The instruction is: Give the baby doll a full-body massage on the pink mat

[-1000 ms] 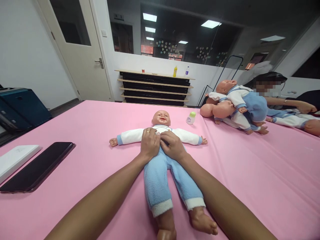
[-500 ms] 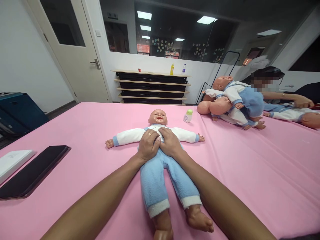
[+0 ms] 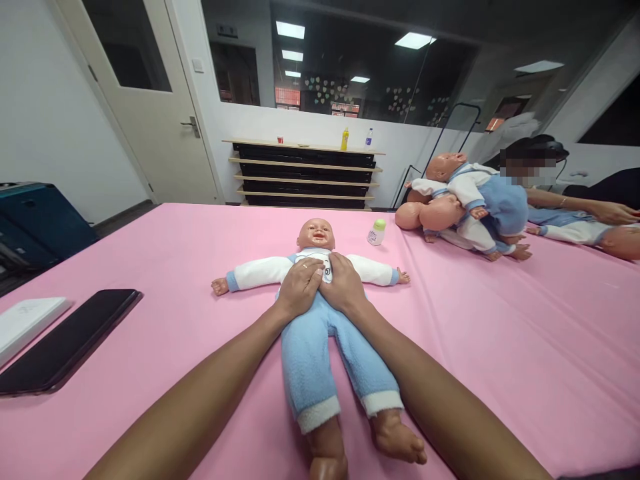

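On a pink-covered table [image 3: 200,243], a baby doll [image 3: 311,363] in blue fleece trousers lies on its back, feet nearest; the work looks under way, the doll laid out and clothed, though I can't tell from here how much is left. The person's left hand [image 3: 300,288] and right hand [image 3: 344,283] rest side by side on its torso, fingers fairly straight and together, gripping nothing visible, the doll's chest beneath them, its head just beyond. Farther back stands a green-capped bottle [image 3: 376,235].
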Available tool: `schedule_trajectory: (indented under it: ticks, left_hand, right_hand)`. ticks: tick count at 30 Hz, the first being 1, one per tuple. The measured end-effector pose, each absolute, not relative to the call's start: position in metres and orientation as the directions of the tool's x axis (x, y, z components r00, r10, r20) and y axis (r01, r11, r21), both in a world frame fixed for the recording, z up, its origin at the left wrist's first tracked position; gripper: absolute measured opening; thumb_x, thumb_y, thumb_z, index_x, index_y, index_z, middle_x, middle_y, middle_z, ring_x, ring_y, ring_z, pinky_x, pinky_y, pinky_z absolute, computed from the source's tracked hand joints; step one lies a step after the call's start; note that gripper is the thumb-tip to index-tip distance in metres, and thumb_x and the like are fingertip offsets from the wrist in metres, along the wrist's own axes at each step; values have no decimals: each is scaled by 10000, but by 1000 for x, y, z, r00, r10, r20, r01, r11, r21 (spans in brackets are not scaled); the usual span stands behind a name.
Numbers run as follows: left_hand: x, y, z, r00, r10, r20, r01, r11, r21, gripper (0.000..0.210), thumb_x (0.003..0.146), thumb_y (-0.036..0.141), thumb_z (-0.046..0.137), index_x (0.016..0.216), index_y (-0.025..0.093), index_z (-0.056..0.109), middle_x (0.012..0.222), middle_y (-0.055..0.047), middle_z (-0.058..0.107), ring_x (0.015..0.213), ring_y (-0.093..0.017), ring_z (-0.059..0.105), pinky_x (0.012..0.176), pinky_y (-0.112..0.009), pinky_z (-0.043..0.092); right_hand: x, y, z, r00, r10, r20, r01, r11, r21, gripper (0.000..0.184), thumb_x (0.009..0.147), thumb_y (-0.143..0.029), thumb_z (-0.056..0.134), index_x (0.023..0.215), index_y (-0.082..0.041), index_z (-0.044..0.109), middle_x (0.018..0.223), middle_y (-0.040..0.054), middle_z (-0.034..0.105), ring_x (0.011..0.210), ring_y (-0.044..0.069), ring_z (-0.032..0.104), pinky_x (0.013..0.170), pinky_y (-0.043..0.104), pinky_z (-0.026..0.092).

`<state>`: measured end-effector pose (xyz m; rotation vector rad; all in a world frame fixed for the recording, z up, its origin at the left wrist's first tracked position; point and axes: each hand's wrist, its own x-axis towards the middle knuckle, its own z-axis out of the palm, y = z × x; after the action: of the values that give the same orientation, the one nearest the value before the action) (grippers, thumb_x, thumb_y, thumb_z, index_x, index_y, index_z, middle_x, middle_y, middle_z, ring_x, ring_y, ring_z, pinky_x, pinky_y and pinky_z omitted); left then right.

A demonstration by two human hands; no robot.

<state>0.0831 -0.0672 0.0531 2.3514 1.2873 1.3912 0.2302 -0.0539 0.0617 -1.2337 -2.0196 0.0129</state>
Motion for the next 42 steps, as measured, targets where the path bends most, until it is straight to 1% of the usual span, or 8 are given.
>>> schedule_trajectory:
  ticks: [8, 11, 14, 17, 23, 29, 35, 42]
  left_hand:
    - [82, -62, 45, 12, 744, 668, 691, -489, 533, 339, 981, 294, 345, 1064, 194, 658, 1149, -74, 654, 1128, -216, 545, 1049, -431, 410]
    - [81, -63, 45, -53, 737, 674, 705, -450, 548, 347, 993, 285, 296, 1029, 189, 628, 1062, -86, 655, 1064, -228, 550, 998, -448, 419]
    - [81, -67, 46, -108, 706, 700, 718, -432, 546, 322, 991, 297, 305, 1089, 180, 588, 1078, -104, 623, 1058, -239, 528, 976, -455, 411]
    - [81, -71, 48, -71, 668, 741, 715, -484, 505, 307, 980, 305, 332, 1139, 173, 560, 1129, -115, 588, 1086, -241, 501, 984, -444, 404]
    - [81, -75, 51, 93, 636, 766, 662, -614, 429, 277, 964, 298, 355, 1042, 174, 591, 1046, -104, 609, 1032, -237, 519, 957, -437, 423]
    - [80, -75, 53, 272, 622, 735, 564, -722, 402, 365, 981, 290, 312, 1078, 193, 650, 1096, -85, 654, 1087, -214, 549, 996, -429, 422]
    - [79, -71, 53, 332, 683, 651, 594, -687, 418, 417, 1000, 304, 284, 1150, 243, 668, 1182, -37, 675, 1237, -210, 513, 1074, -454, 375]
    - [82, -64, 50, 240, 741, 628, 653, -602, 460, 421, 1001, 341, 294, 1179, 239, 662, 1277, -38, 635, 1278, -200, 500, 1109, -444, 372]
  right_hand:
    - [230, -57, 63, -285, 589, 757, 612, 719, -329, 335, 823, -313, 599, 1123, -164, 592, 1143, 142, 625, 1116, 281, 551, 1021, 472, 430]
    - [231, -60, 66, -399, 528, 750, 509, 808, -297, 200, 848, -248, 573, 1029, -189, 634, 1097, 107, 648, 1089, 245, 572, 1005, 427, 447]
    - [230, -61, 68, -493, 524, 694, 456, 835, -308, 178, 868, -208, 547, 1012, -205, 652, 1058, 75, 669, 1035, 215, 601, 995, 404, 450]
    - [229, -61, 71, -496, 568, 657, 476, 810, -342, 223, 878, -225, 545, 1077, -206, 644, 1109, 75, 659, 1054, 211, 595, 994, 393, 447]
    - [230, -57, 68, -420, 689, 591, 597, 700, -392, 372, 837, -274, 580, 1201, -198, 593, 1234, 96, 612, 1162, 242, 545, 1048, 423, 406]
    - [231, -51, 63, -362, 777, 515, 710, 588, -388, 526, 804, -369, 581, 1273, -135, 539, 1332, 145, 551, 1258, 276, 484, 1092, 424, 357]
    - [231, -52, 64, -291, 842, 454, 774, 486, -405, 636, 820, -450, 537, 1334, -81, 470, 1378, 187, 504, 1320, 297, 426, 1126, 439, 313]
    - [230, -53, 61, -276, 795, 541, 767, 521, -374, 672, 792, -400, 562, 1356, -55, 441, 1412, 208, 470, 1341, 305, 401, 1154, 465, 282]
